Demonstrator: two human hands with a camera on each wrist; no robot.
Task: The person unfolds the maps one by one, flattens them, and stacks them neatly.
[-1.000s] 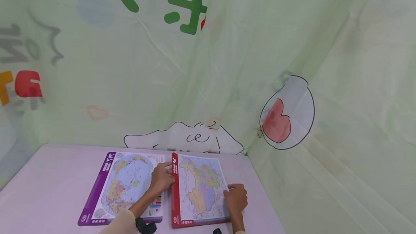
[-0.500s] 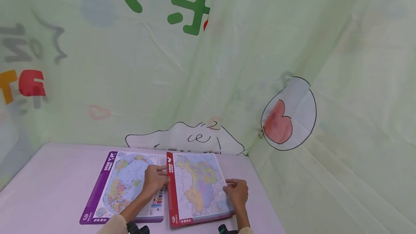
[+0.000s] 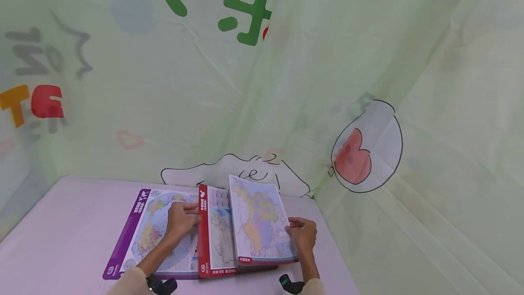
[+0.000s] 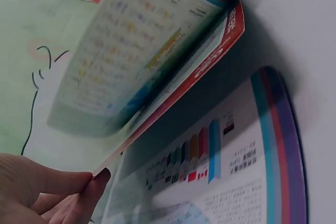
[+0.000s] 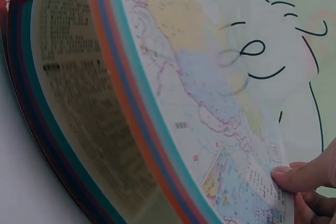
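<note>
In the head view my left hand (image 3: pixel 180 220) pinches the left edge of a red-bordered map sheet (image 3: pixel 204 245). My right hand (image 3: pixel 304 235) grips the right edge of a second map sheet (image 3: pixel 262 222), raised and overlapping the red-bordered one. From the left wrist, thumb and fingers of my left hand (image 4: pixel 52 190) close on the edge of the red-bordered sheet (image 4: pixel 194 77); the printed back of the raised sheet (image 4: pixel 121 45) stands away from it. In the right wrist view, my right hand (image 5: pixel 312 184) has its thumb on the raised sheet's (image 5: pixel 184 93) face. Below the sheets, part of the red-bordered map is hidden.
A purple-bordered world map (image 3: pixel 123 245) lies flat on the pale pink table (image 3: pixel 65 231), partly under my left forearm. Behind hangs a light green printed curtain (image 3: pixel 196 81). A black wrist device (image 3: pixel 161 284) sits at my left sleeve.
Both sheets lay together as one flat map; the upper sheet has lifted and shifted right, exposing the red-bordered sheet beneath. My left hand has moved left with the red edge.
</note>
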